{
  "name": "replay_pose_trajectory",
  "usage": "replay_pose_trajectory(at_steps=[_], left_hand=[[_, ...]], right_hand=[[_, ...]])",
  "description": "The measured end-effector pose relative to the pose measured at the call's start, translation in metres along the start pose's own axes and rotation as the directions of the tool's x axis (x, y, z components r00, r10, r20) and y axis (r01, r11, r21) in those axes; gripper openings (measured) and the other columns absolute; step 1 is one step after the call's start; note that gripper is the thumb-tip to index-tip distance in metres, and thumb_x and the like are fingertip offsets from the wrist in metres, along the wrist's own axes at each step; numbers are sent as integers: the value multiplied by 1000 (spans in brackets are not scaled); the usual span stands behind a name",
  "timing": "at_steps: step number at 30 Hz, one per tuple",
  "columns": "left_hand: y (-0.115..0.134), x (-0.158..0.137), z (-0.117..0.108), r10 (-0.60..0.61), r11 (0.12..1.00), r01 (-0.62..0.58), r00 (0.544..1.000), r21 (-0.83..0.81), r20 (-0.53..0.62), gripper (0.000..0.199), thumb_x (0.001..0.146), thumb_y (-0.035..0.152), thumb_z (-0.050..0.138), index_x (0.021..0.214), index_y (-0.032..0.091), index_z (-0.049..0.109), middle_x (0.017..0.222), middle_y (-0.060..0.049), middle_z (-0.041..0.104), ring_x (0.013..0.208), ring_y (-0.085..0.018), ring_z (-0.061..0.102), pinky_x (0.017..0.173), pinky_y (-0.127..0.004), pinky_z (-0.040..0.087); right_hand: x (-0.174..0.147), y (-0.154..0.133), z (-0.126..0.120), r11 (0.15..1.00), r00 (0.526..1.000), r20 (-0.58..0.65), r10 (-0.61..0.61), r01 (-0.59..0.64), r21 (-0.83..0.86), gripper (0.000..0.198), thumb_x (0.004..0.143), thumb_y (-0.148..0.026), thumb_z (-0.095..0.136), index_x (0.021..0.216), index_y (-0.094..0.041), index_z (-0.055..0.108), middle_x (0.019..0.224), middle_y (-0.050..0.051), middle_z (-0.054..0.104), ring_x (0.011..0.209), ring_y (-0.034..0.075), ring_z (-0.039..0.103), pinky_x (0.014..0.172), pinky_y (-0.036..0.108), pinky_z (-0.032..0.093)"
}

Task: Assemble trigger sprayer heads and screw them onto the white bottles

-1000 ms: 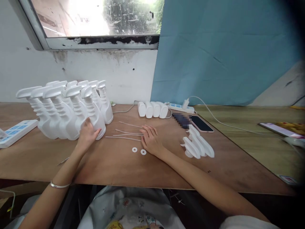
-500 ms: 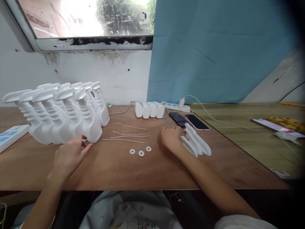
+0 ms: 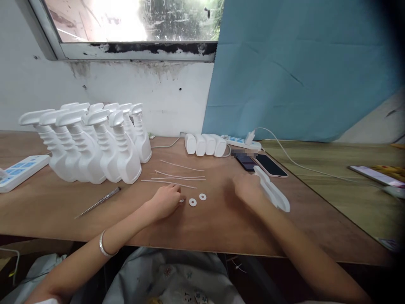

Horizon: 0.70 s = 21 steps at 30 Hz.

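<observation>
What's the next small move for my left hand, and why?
Probably pinch the partly covered small, flat, white, ring-shaped washer: your bare left hand has its fingertips right at it, while two similar white washers lie uncovered further right.

Blue cloth (image 3: 294, 71) beside smudged window (image 3: 139, 21)

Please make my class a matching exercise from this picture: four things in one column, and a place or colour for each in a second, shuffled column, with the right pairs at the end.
Things
1. Left hand
2. Right hand
3. Thin tool
4. Hanging sheet

Places or colours
A. Lying on the table, in front of the white bottles
B. Blue, beside the window
C. At the leftmost small white ring
D. Next to the curved white pieces

Right pairs: 1-C, 2-D, 3-A, 4-B
</observation>
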<state>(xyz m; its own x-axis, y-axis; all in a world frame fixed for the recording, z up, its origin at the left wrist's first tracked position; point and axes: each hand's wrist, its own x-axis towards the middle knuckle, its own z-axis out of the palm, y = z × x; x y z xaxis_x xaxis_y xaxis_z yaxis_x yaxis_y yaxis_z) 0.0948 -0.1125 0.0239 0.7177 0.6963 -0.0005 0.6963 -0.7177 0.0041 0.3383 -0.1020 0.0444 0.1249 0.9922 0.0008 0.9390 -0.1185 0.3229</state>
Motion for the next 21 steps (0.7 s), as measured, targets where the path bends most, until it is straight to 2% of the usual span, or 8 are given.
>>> replay_pose_trajectory(at_steps=[4, 6, 10, 12, 14, 16, 19, 21], left_hand=[[-4, -2, 5, -27, 999, 27, 1000, -35, -8, 20, 80, 19, 44, 85, 17, 63, 90, -10, 57, 85, -22, 55, 70, -31, 43], [-9, -2, 8, -69, 994, 69, 998, -83, -2, 20, 78, 16, 44, 85, 17, 63, 90, -10, 58, 83, -21, 56, 69, -29, 43], [-22, -2, 9, -127, 963, 118, 992, -243, -24, 18, 70, 14, 49, 80, 18, 64, 84, -7, 61, 75, -19, 58, 66, -26, 42], [-29, -3, 6, -164, 926, 137, 985, -352, -47, 15, 67, 16, 52, 75, 17, 64, 75, -5, 62, 67, -18, 58, 61, -25, 42], [-35, -6, 4, -226, 866, 155, 970, -476, -95, 11, 66, 20, 54, 70, 17, 64, 66, -4, 62, 61, -17, 57, 57, -24, 41], [-41, -11, 0, -310, 782, 138, 932, -607, -187, 11, 67, 24, 56, 70, 17, 64, 64, -3, 62, 58, -16, 56, 56, -24, 42], [-44, -20, -7, -434, 663, 65, 845, -746, -312, 16, 67, 29, 59, 76, 17, 64, 72, -4, 63, 60, -14, 56, 57, -24, 45], [-43, -26, -11, -463, 634, 14, 807, -773, -365, 17, 68, 30, 60, 77, 16, 64, 78, -5, 63, 63, -14, 56, 60, -24, 46]], right_hand=[[-4, -6, -8, 1000, 999, 40, -31, 31, 4, 28, 67, 5, 44, 82, -4, 65, 80, 20, 63, 79, 32, 61, 58, 38, 47], [-7, -8, -15, 995, 995, 11, -98, 98, 4, 29, 68, 5, 43, 84, -6, 64, 82, 19, 63, 82, 30, 61, 62, 36, 47], [-13, -15, -27, 955, 951, -114, -289, 294, 39, 30, 69, 2, 46, 94, -10, 58, 80, 15, 62, 79, 26, 62, 64, 31, 44], [-15, -23, -29, 903, 905, -228, -360, 400, 160, 28, 71, -3, 48, 96, -13, 56, 78, 11, 62, 77, 23, 61, 65, 29, 43], [-13, -36, -24, 780, 837, -401, -371, 516, 355, 25, 76, -9, 49, 99, -16, 54, 81, 7, 61, 78, 19, 59, 68, 27, 43], [-9, -50, -13, 571, 775, -556, -298, 612, 547, 26, 79, -15, 49, 104, -18, 53, 85, 4, 60, 79, 15, 58, 70, 25, 45], [-3, -72, 10, 254, 738, -644, -202, 675, 693, 31, 78, -19, 53, 109, -19, 51, 83, 2, 56, 76, 11, 56, 67, 23, 48], [-3, -82, 24, 159, 713, -662, -229, 699, 697, 34, 77, -19, 54, 111, -18, 50, 83, 2, 55, 76, 11, 54, 68, 23, 50]])
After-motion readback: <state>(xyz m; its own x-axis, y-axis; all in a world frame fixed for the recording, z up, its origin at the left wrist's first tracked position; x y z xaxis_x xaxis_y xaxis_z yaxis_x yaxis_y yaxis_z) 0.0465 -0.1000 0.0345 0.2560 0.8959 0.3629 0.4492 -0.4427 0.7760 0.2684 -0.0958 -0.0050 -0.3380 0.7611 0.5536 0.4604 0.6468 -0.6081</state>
